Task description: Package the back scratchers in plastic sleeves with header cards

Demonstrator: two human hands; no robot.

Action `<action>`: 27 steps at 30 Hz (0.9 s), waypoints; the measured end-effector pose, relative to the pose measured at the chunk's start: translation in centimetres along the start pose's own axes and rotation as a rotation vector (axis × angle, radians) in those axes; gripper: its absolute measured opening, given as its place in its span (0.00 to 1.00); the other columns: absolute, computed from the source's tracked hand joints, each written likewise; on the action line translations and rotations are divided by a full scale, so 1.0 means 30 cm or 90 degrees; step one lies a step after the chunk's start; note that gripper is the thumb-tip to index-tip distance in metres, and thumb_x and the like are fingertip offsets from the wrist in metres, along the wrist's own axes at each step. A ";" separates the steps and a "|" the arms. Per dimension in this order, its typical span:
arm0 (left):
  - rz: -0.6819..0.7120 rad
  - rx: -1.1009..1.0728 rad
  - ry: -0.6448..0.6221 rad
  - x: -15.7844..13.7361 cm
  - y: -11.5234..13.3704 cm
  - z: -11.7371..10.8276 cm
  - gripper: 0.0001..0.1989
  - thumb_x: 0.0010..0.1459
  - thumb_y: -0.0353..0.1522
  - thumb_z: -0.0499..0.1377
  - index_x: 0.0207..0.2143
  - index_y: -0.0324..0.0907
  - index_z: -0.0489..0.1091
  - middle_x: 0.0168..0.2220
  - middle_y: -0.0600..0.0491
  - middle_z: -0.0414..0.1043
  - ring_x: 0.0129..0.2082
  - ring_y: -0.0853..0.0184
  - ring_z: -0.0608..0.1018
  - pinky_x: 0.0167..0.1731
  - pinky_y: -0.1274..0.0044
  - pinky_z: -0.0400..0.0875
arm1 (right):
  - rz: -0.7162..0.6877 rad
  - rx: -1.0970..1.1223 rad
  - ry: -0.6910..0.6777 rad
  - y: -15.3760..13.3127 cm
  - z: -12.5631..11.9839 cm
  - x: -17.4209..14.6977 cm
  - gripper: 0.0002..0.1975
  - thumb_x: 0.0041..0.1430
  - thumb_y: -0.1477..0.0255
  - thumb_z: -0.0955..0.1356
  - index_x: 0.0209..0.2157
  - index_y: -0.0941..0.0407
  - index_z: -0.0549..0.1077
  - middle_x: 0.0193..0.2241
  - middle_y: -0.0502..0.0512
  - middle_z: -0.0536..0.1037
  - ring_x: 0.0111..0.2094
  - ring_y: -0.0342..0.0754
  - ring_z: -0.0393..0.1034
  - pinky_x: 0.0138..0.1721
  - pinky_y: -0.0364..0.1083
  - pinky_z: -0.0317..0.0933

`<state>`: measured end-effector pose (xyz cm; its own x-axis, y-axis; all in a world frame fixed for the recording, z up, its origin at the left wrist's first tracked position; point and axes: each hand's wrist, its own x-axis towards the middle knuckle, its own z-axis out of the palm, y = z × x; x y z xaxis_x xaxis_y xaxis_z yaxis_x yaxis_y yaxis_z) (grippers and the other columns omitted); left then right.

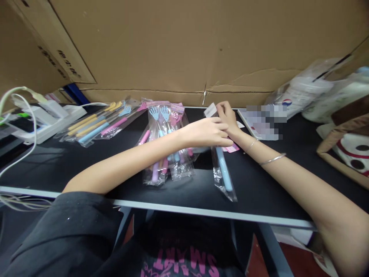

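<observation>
A white plastic power strip (49, 127) lies at the left of the black, pale-edged counter (43, 165), followed by a fanned row of yellow-, blue- and pink-handled scratchers in clear film (93, 132). Nearer the middle is an overlapping pile of clear-bagged, claw-headed scratchers (176, 157).

The left hand (206, 132) is next, palm down, fingers loosely extended above the upper part of a long blue-handled tool in a clear plastic sleeve (223, 169); whether it grips anything I cannot tell. The tool lies right of the pile, handle end towards the near edge. It should be light and fairly stiff, its film slippery and easily creased; the handle, taken through the sleeve, seems the surest hold. That handle looks slim, smooth and pale blue, with shiny film beyond its end.

The right hand (226, 111) has its fingers bent beside a white rectangular label (211, 110); its grip is unclear. A pink printed card (233, 147) shows below it.
</observation>
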<state>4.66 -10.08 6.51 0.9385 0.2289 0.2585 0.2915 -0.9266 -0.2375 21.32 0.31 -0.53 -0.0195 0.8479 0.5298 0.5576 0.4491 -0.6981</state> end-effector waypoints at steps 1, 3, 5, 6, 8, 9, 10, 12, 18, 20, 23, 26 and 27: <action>-0.010 -0.023 0.010 -0.012 -0.001 -0.014 0.20 0.68 0.24 0.44 0.37 0.48 0.74 0.31 0.51 0.78 0.41 0.66 0.74 0.47 0.71 0.65 | 0.004 0.004 0.002 -0.004 -0.003 -0.002 0.11 0.68 0.59 0.60 0.37 0.50 0.66 0.36 0.56 0.77 0.46 0.54 0.71 0.51 0.54 0.62; -0.033 -0.071 0.018 -0.038 -0.002 -0.049 0.22 0.70 0.27 0.42 0.37 0.49 0.74 0.32 0.52 0.77 0.41 0.67 0.74 0.49 0.70 0.66 | 0.017 0.022 -0.002 -0.013 -0.008 -0.005 0.10 0.69 0.62 0.58 0.37 0.51 0.64 0.34 0.57 0.77 0.44 0.53 0.71 0.50 0.54 0.62; -0.062 -0.117 0.019 -0.070 -0.004 -0.087 0.22 0.71 0.30 0.41 0.34 0.49 0.73 0.34 0.52 0.77 0.41 0.66 0.75 0.50 0.68 0.67 | 0.027 0.037 -0.002 -0.017 -0.010 -0.007 0.08 0.69 0.65 0.58 0.37 0.51 0.63 0.32 0.56 0.77 0.42 0.53 0.72 0.50 0.54 0.62; -0.082 -0.139 0.022 -0.089 -0.005 -0.105 0.21 0.71 0.32 0.42 0.32 0.49 0.73 0.35 0.52 0.78 0.41 0.66 0.76 0.50 0.68 0.68 | 0.025 0.039 0.000 -0.017 -0.010 -0.007 0.07 0.69 0.65 0.58 0.37 0.51 0.63 0.31 0.56 0.77 0.41 0.53 0.72 0.50 0.54 0.62; -0.137 -0.159 0.041 -0.131 -0.013 -0.134 0.20 0.70 0.36 0.45 0.30 0.49 0.72 0.36 0.52 0.78 0.42 0.66 0.77 0.49 0.67 0.69 | 0.010 0.036 0.002 -0.015 -0.007 -0.007 0.07 0.68 0.64 0.59 0.37 0.51 0.63 0.30 0.54 0.77 0.41 0.53 0.72 0.51 0.55 0.62; -0.175 -0.158 0.059 -0.155 -0.020 -0.143 0.19 0.69 0.38 0.46 0.30 0.49 0.72 0.37 0.52 0.78 0.42 0.65 0.77 0.49 0.66 0.70 | 0.001 0.031 0.001 -0.013 -0.005 -0.007 0.08 0.68 0.63 0.59 0.37 0.50 0.64 0.30 0.53 0.77 0.42 0.54 0.72 0.52 0.56 0.62; -0.207 -0.148 0.074 -0.181 -0.028 -0.148 0.18 0.69 0.40 0.47 0.30 0.49 0.73 0.37 0.52 0.78 0.42 0.65 0.77 0.48 0.66 0.70 | -0.007 0.023 0.001 -0.011 -0.004 -0.007 0.09 0.68 0.62 0.59 0.37 0.50 0.64 0.30 0.53 0.77 0.42 0.54 0.72 0.53 0.56 0.61; -0.262 -0.114 0.104 -0.236 -0.052 -0.149 0.18 0.68 0.41 0.48 0.30 0.48 0.73 0.37 0.52 0.78 0.41 0.64 0.77 0.46 0.66 0.70 | -0.019 0.001 0.001 -0.010 -0.002 -0.007 0.10 0.68 0.61 0.59 0.36 0.50 0.65 0.30 0.53 0.78 0.43 0.55 0.72 0.54 0.57 0.60; -0.359 0.041 0.101 -0.405 -0.114 -0.106 0.17 0.65 0.41 0.49 0.29 0.48 0.72 0.33 0.51 0.78 0.37 0.63 0.76 0.39 0.69 0.71 | -0.049 -0.029 -0.009 -0.017 -0.004 -0.008 0.12 0.67 0.60 0.59 0.33 0.49 0.67 0.30 0.54 0.78 0.43 0.55 0.70 0.54 0.57 0.60; -0.367 0.080 0.067 -0.451 -0.117 -0.091 0.15 0.64 0.39 0.49 0.30 0.49 0.73 0.35 0.50 0.78 0.37 0.62 0.76 0.37 0.70 0.71 | -0.052 -0.034 -0.015 -0.020 -0.005 -0.010 0.12 0.67 0.60 0.60 0.32 0.49 0.68 0.30 0.55 0.79 0.43 0.56 0.69 0.53 0.57 0.60; -0.370 0.097 0.009 -0.497 -0.107 -0.081 0.11 0.62 0.36 0.51 0.35 0.48 0.73 0.39 0.48 0.78 0.42 0.59 0.76 0.38 0.70 0.72 | -0.043 -0.042 -0.031 -0.022 -0.007 -0.012 0.13 0.67 0.61 0.60 0.31 0.49 0.68 0.31 0.56 0.79 0.44 0.57 0.68 0.52 0.57 0.61; -0.396 0.059 -0.015 -0.518 -0.093 -0.093 0.10 0.58 0.32 0.52 0.39 0.46 0.72 0.42 0.48 0.78 0.47 0.58 0.75 0.43 0.69 0.73 | -0.047 -0.037 -0.043 -0.024 -0.008 -0.014 0.14 0.67 0.62 0.59 0.30 0.49 0.69 0.30 0.56 0.79 0.44 0.57 0.68 0.52 0.57 0.61; -0.404 0.034 -0.019 -0.521 -0.090 -0.101 0.11 0.57 0.31 0.52 0.40 0.46 0.72 0.43 0.48 0.78 0.48 0.58 0.74 0.45 0.69 0.73 | -0.052 -0.034 -0.045 -0.025 -0.008 -0.015 0.14 0.67 0.62 0.60 0.30 0.49 0.69 0.30 0.56 0.79 0.44 0.57 0.68 0.52 0.57 0.61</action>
<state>-11.37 -12.05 5.94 0.5846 0.7378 0.3374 0.8006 -0.5920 -0.0928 21.12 -0.46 -0.13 -0.1238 0.8275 0.5476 0.5953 0.5034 -0.6262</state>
